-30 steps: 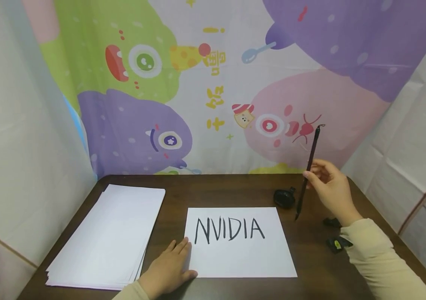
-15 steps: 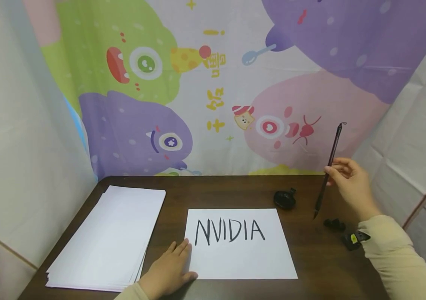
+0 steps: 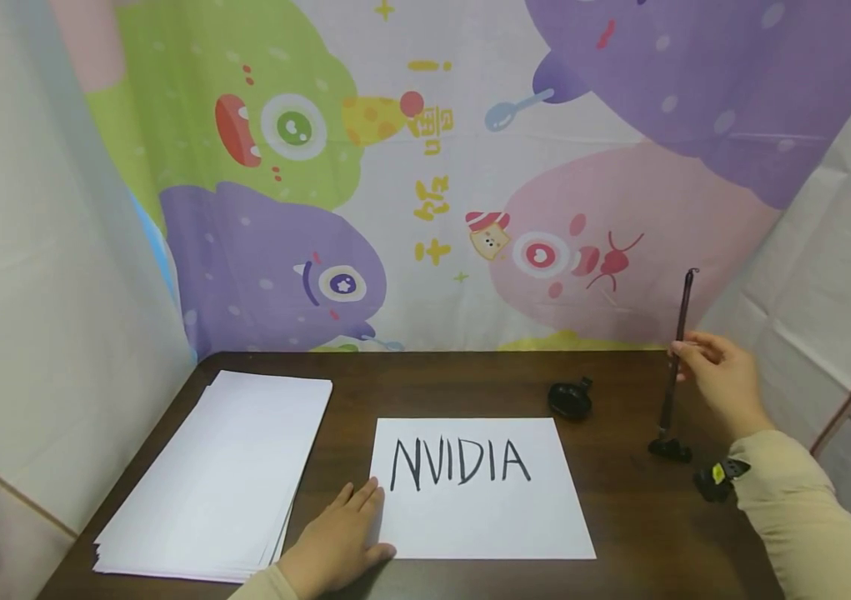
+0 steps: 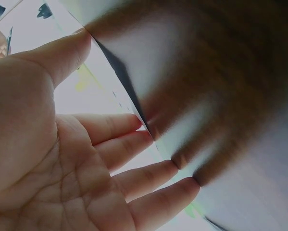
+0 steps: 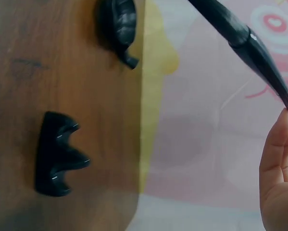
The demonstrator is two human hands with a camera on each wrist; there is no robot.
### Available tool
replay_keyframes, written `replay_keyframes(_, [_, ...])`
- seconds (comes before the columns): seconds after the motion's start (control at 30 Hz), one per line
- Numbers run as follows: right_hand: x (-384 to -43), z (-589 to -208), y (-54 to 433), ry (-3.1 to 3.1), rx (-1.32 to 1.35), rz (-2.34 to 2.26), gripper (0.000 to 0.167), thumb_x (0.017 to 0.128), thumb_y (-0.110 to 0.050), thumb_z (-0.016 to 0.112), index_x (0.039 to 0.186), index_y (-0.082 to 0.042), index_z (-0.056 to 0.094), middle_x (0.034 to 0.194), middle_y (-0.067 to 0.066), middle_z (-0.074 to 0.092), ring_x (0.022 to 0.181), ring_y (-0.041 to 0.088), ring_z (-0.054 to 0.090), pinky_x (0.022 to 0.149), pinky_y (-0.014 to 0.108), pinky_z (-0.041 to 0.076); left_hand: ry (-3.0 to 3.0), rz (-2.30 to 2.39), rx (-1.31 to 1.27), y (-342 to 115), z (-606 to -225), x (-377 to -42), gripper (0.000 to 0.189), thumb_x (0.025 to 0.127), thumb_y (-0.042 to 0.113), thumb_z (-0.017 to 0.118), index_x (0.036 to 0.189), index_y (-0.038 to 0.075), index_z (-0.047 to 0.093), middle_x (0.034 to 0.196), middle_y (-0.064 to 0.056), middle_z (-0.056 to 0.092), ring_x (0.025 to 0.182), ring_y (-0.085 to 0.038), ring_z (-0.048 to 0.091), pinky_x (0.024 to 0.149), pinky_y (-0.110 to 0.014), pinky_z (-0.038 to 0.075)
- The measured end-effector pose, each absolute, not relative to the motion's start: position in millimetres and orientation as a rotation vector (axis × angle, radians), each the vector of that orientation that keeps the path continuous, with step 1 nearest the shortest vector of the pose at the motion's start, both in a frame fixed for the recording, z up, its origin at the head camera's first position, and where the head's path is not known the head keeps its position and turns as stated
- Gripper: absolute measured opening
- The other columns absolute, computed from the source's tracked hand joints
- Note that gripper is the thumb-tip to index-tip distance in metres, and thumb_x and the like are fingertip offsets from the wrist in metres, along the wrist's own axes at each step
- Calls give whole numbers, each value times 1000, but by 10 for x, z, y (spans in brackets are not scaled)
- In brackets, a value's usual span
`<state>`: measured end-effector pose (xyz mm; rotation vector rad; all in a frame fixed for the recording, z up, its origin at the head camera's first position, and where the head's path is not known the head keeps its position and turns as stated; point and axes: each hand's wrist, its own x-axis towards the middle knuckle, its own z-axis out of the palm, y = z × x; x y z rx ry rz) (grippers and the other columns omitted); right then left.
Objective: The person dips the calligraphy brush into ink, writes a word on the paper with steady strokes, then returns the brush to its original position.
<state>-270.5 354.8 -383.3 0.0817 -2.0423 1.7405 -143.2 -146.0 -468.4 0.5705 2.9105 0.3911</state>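
Note:
My right hand pinches a dark calligraphy brush partway along its handle. The brush stands nearly upright with its hanging loop at the top, and its lower end overlaps a small black brush rest in the head view. In the right wrist view the brush rest shows several prongs, apart from the brush. My left hand lies with outstretched fingers at the left edge of a white sheet lettered NVIDIA in black. The left wrist view shows the fingertips touching a pale surface.
A stack of white paper lies on the left of the brown table. A round black ink dish stands beyond the sheet's upper right corner. Behind the table hangs a cartoon-printed cloth, with pale cloth walls on both sides.
My right hand has carried the brush rightward, away from beside the ink dish, then lowered it over the brush rest. The left hand and the lettered sheet stay in place.

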Motion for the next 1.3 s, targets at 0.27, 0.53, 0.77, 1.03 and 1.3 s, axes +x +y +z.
replay_keyframes(0.27, [-2707, -4090, 3742, -2291, -86, 1515, 37, 96, -22, 63, 118, 7, 60, 73, -31, 64, 62, -6, 62, 55, 15, 55, 2903, 385, 573, -1462, -4679, -1438, 81, 84, 49, 70, 140, -5, 47, 151, -22, 42, 135, -51, 40, 112, -59, 35])
replay_keyframes(0.53, [-2727, -4353, 3844, -2404, -157, 1455, 56, 98, -25, 59, 131, 19, 49, 71, -36, 58, 64, -8, 61, 58, 19, 58, 2923, 379, 591, -1468, -4679, -1441, 80, 84, 48, 70, 140, -5, 48, 150, -23, 43, 135, -51, 41, 111, -58, 36])
replay_keyframes(0.77, [-2757, -4551, 3871, -2423, -222, 1500, 55, 99, -24, 58, 133, 18, 48, 68, -36, 58, 63, -10, 61, 57, 16, 56, 2904, 386, 582, -1466, -4666, -1431, 80, 85, 49, 69, 140, -5, 47, 151, -23, 42, 135, -51, 40, 111, -59, 36])
replay_keyframes(1.03, [-2760, -4674, 3884, -2450, -338, 1552, 54, 99, -24, 57, 136, 15, 46, 67, -34, 58, 63, -9, 60, 59, 17, 57, 2904, 387, 571, -1456, -4670, -1428, 80, 84, 48, 70, 140, -4, 47, 151, -22, 42, 136, -51, 40, 111, -59, 36])
replay_keyframes(1.3, [-2790, -4701, 3856, -2442, -371, 1607, 52, 100, -21, 55, 136, 16, 46, 67, -29, 62, 64, -8, 61, 58, 15, 55, 2904, 383, 563, -1460, -4665, -1430, 81, 84, 49, 70, 141, -4, 47, 151, -22, 42, 135, -51, 40, 110, -59, 37])
